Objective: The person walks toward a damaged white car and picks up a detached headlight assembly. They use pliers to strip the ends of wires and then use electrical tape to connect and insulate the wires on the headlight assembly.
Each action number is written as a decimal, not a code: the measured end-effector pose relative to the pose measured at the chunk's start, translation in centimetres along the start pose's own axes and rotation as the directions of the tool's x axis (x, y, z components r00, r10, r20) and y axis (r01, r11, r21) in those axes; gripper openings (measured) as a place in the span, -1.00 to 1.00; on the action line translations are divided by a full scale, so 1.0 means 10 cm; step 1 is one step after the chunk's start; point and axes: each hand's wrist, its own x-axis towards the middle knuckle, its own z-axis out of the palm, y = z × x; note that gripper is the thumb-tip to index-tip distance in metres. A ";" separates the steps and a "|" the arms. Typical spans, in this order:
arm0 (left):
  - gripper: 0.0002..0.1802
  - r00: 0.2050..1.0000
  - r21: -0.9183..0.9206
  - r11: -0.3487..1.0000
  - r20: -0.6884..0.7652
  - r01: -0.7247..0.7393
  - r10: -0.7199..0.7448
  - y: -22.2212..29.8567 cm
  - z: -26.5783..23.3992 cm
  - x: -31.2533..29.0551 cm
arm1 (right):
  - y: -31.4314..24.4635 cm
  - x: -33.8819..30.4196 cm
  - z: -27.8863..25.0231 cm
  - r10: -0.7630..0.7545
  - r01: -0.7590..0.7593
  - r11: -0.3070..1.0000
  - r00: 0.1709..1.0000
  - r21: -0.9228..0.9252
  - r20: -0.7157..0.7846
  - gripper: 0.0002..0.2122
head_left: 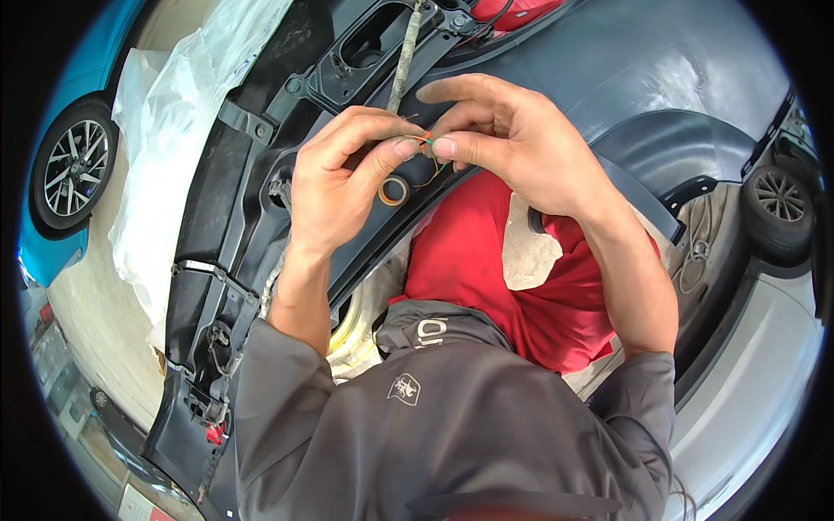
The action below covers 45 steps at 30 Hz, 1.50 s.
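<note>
Grip narrow: left hand (pixel 339 169) and right hand (pixel 534 152) pinch thin wires (pixel 425 140) close together, presumably for fine control. I see wires above dark car panel (pixel 356 258); tape roll (pixel 383 192) near, seemingly kept within reach.

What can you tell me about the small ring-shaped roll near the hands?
The roll is a round ring, tan along its outer edge, with a darker band inside that and a paler ring around an open centre. It looks like tape on a core, though the material is unclear. One flat side faces the camera. It appears to rest on dark bodywork, just right of the left hand; whether they touch cannot be told.
</note>
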 end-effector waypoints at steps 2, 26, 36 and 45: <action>-0.89 0.999 0.090 0.996 -0.036 -0.028 0.032 0.08 0.02 0.01 | 0.00 0.00 0.00 -0.005 0.005 0.997 1.000 -0.075 0.000 -0.67; -0.92 0.956 -0.109 0.980 -0.228 0.165 -0.186 -0.02 0.13 -0.21 | 0.30 -0.10 -0.09 -0.270 0.076 0.675 0.951 -0.734 -0.150 -0.87; -0.80 0.967 0.423 0.905 -0.209 -0.043 0.144 -0.29 0.24 -0.04 | 0.42 0.11 -0.10 -0.103 0.017 0.869 0.984 -0.494 -0.147 -0.78; -0.84 0.967 0.031 0.997 -0.246 0.074 -0.064 -0.43 0.26 -0.05 | 0.33 0.20 -0.02 0.137 -0.159 0.931 0.986 -0.328 -0.091 -0.77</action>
